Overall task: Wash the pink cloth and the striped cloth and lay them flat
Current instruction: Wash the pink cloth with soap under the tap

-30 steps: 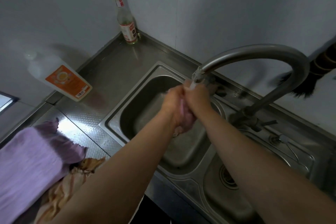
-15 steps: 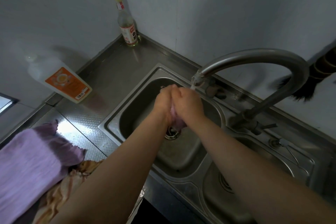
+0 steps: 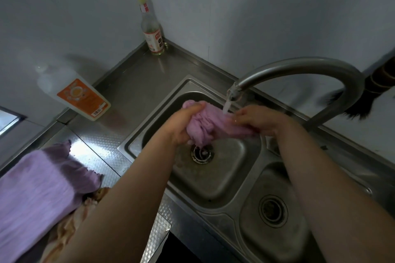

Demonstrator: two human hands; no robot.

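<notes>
A wet pink cloth [image 3: 205, 122] hangs bunched over the left sink basin [image 3: 233, 179], right under the running tap [image 3: 299, 68]. My left hand [image 3: 181, 126] grips its left end and my right hand [image 3: 256, 119] holds its right end, with the cloth stretched between them. Water falls on the cloth near my right hand. On the counter at the lower left, an orange striped cloth [image 3: 70, 222] lies crumpled, mostly hidden under a purple cloth [image 3: 36, 194] and my left arm.
A clear bottle with an orange label [image 3: 79, 94] leans against the left wall. A glass bottle with a yellow cap [image 3: 150, 27] stands in the back corner. A second, smaller basin [image 3: 273, 209] lies to the right. A dark brush [image 3: 359, 104] hangs behind the tap.
My hands were pressed together around the balled cloth. They have moved apart and the pink cloth now shows stretched between them under the water.
</notes>
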